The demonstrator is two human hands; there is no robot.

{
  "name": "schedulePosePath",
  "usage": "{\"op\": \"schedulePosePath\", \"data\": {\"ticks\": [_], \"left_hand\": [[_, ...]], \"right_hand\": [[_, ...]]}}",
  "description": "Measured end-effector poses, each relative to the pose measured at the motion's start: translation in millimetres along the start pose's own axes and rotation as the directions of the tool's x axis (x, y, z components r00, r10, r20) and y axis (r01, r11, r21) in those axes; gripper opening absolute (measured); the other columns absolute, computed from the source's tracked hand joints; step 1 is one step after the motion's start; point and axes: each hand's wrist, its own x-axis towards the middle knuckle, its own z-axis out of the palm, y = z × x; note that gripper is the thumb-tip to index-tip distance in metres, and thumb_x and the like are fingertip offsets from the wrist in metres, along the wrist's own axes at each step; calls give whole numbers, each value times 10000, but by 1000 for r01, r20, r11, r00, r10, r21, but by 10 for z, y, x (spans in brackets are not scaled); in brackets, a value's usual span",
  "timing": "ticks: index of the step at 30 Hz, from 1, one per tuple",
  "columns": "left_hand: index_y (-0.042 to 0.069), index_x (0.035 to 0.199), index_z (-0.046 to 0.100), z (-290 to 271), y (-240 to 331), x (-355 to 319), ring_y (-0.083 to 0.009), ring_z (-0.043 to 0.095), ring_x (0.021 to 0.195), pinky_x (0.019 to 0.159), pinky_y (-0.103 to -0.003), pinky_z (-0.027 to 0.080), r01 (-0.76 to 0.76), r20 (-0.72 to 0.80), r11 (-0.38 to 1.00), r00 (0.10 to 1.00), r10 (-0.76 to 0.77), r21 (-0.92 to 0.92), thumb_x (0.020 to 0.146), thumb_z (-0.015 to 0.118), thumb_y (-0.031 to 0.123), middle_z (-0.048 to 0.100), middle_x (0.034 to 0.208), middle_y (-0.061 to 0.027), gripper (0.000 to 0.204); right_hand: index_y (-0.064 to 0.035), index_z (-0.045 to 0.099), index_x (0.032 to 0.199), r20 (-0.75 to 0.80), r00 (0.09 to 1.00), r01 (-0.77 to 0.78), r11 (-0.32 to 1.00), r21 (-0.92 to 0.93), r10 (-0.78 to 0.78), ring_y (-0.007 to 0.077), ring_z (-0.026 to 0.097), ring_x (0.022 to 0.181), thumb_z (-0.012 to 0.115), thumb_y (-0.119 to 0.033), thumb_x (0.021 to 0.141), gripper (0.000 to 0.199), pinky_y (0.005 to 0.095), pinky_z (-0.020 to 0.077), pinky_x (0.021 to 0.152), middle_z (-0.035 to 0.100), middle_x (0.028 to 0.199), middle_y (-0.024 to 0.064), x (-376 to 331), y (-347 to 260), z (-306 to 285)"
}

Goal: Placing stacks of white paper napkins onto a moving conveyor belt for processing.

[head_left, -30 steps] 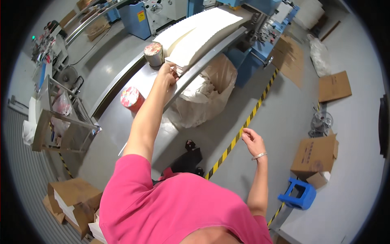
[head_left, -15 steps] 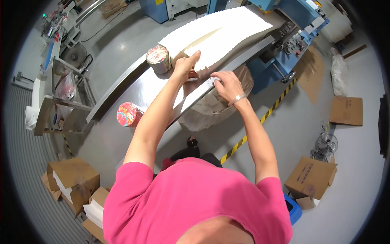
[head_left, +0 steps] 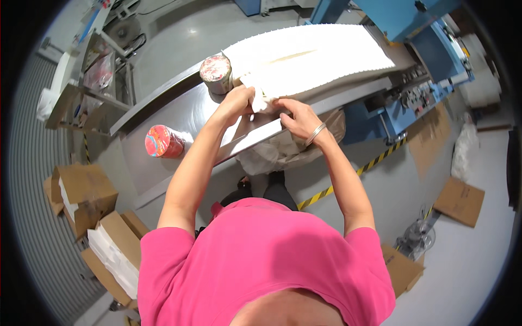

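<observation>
Since a second ago, the right hand point(head_left: 303, 120) has been brought from over the floor to the near edge of the metal surface point(head_left: 197, 111). Scallop-edged white paper point(head_left: 326, 60) is spread toward the right end, its bent flap pinched by closed fingers of the left hand point(head_left: 237, 105); right fingers are half-curled, their hold unclear. One shiny-sided cylinder point(head_left: 216, 76) is set by the far edge.

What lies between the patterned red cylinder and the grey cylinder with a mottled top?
In the head view, a stretch of the shiny silver metal tray lies between the red cylinder and the grey cylinder.
</observation>
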Motion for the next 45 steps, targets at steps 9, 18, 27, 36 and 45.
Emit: {"op": "schedulePosePath", "data": {"ticks": [9, 18, 27, 36, 45], "left_hand": [[-125, 881, 550, 372, -72, 552, -313, 581, 799, 692, -386, 468, -109, -165, 831, 958, 234, 546, 823, 419, 262, 583, 921, -255, 413], [-10, 1057, 561, -79, 127, -441, -287, 552, 945, 843, -367, 414, -128, -480, 653, 575, 662, 747, 853, 515, 281, 594, 977, -193, 358], [-31, 1132, 499, -1006, -256, -1156, -347, 566, 969, 830, -393, 436, 336, -742, 708, 540, 396, 622, 700, 652, 464, 562, 1026, -269, 674], [-76, 1165, 360, 320, -353, -216, -409, 436, 989, 859, -444, 378, -26, -390, 501, 592, 705, 865, 769, 624, 362, 449, 1042, -277, 647], [68, 1167, 497, 402, -124, -246, -316, 406, 1110, 908, -434, 311, -332, 39, 175, 549, 835, 927, 669, 685, 275, 424, 1200, -158, 571]], "right_hand": [[-18, 540, 1043, 363, 925, 126, 992, -3, -116, 350, 600, 739, 519, -183, 778, 314, 420, 475, 686, 626, 802, 176, 45, -92, -160], [9, 291, 1307, 199, 978, -53, 997, -52, 62, 361, 605, 720, 513, -204, 786, 605, 430, 470, 683, 630, 781, 170, 127, -43, 61], [-5, 319, 1293, 194, 981, 57, 980, -190, -20, 375, 579, 817, 557, -253, 786, 613, 436, 461, 718, 582, 924, 218, 124, -107, 51], [-32, 633, 885, 281, 957, 113, 983, -146, -68, 291, 608, 733, 584, -237, 772, 239, 376, 478, 665, 626, 815, 137, -44, -153, -247], [-78, 497, 1158, -140, 956, 252, 966, -50, -257, 269, 620, 760, 560, -18, 741, 426, 329, 501, 658, 607, 984, 129, 174, -81, -330]]}}
